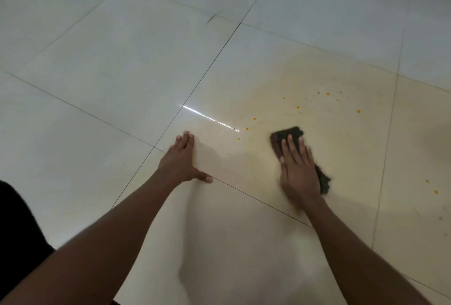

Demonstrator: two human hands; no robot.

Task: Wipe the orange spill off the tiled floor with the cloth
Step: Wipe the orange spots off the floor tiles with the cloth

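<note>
Right hand (300, 173) pressing dark, maybe fuzzy cloth (289, 133), glossy tiles (122, 72)

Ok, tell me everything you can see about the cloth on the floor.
The cloth is dark, nearly black with a reddish-brown left edge, soft crumpled-looking fabric. It lies flat on the cream tiled floor, under the right hand, whose straight fingers press on it. One end sticks out past the fingers, another behind the hand's outer side. Orange drops lie beyond it.
</note>
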